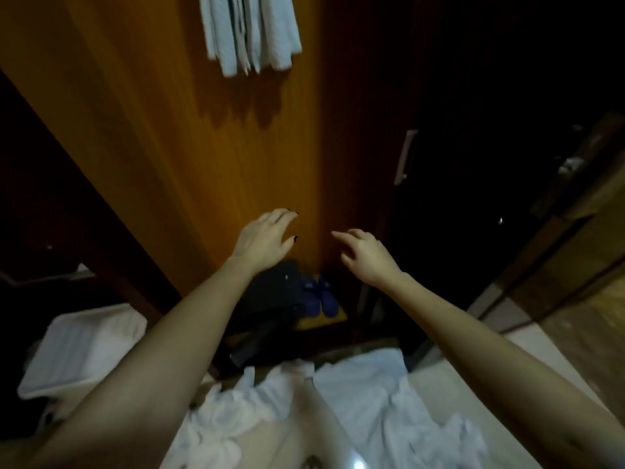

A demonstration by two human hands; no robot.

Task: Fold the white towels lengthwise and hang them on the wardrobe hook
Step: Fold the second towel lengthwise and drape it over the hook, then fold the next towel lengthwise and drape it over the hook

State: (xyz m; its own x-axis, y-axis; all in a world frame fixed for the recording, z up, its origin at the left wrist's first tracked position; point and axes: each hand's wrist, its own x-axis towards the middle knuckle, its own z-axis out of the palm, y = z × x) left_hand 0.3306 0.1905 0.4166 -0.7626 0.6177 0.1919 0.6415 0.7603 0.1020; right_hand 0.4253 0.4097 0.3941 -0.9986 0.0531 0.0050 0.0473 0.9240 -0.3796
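Both hands empty, below hung towels.
Left hand (262, 240) and right hand (367, 253): fingers loosely spread, gripping nothing; white towels (248, 32) hang against wardrobe panel (189, 137).

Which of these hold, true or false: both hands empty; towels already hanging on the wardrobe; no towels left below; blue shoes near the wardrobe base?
1. Both hands are empty. True: left hand and right hand are open, holding nothing.
2. White towels hang on the wooden wardrobe. True.
3. No towels remain below. False: loose white towels lie crumpled beneath the arms.
4. Red shoes sit at the wardrobe base. False: the shoes are blue.
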